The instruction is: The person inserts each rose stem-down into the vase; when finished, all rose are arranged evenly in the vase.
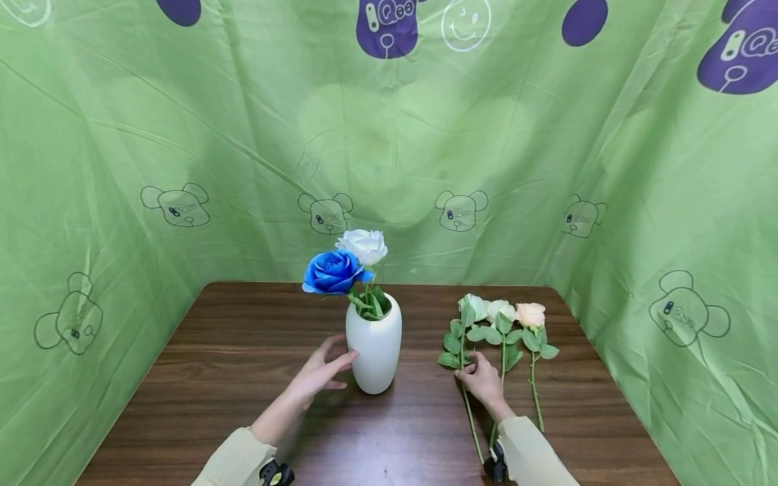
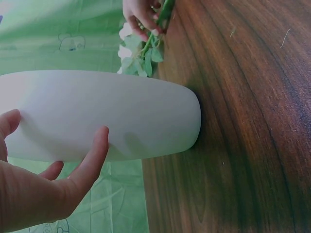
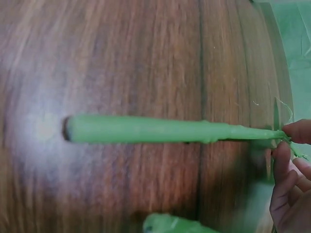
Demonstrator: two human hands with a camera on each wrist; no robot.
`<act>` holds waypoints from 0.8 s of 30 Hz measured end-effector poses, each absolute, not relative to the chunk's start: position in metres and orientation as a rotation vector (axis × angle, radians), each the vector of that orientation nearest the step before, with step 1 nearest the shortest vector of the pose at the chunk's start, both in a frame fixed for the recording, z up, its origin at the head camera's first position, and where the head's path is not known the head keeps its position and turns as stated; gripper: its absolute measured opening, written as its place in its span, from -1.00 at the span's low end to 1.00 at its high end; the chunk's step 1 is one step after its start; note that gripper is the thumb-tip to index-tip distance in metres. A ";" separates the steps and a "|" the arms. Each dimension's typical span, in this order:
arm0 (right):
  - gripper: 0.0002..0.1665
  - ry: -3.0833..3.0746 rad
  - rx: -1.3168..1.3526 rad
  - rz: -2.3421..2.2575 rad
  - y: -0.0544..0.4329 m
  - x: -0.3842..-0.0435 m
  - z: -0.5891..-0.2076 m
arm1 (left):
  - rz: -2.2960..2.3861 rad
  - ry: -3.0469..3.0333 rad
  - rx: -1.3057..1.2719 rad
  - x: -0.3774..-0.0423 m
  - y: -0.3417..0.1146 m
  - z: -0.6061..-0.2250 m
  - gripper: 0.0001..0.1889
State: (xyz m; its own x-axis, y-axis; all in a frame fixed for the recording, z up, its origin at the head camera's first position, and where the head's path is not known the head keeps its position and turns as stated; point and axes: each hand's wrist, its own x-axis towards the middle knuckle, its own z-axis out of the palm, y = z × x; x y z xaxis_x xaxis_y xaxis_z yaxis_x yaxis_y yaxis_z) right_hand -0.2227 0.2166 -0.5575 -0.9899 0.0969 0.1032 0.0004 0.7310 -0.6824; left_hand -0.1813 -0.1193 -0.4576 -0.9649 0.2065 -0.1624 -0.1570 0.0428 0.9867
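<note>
A white vase (image 1: 375,351) stands upright on the table, holding a blue rose (image 1: 333,273) and a white rose (image 1: 363,246). My left hand (image 1: 317,373) is at the vase's left side, its fingers spread and relaxed against or close by the wall. To the right, my right hand (image 1: 483,381) pinches the green stem (image 3: 146,129) of the leftmost artificial rose (image 1: 475,308) between thumb and fingers. That stem's cut end points back toward me in the right wrist view. Beside it lie another pale rose (image 1: 501,312) and a peach rose (image 1: 531,314).
The brown wooden table (image 1: 243,351) carries the vase near its middle and the loose roses on its right. A green printed curtain (image 1: 255,135) hangs behind the table and along both sides.
</note>
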 end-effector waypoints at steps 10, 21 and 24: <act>-0.43 -2.758 -0.084 1.221 0.216 -0.224 -0.558 | 2.015 2.060 0.053 -0.180 -0.118 -0.453 -0.35; -0.55 -2.588 -0.009 1.554 0.216 -0.219 -0.543 | 1.993 2.077 0.080 -0.167 -0.116 -0.424 -0.40; -0.55 -2.531 0.015 1.669 0.214 -0.217 -0.536 | 1.995 2.074 0.076 -0.167 -0.116 -0.424 -0.40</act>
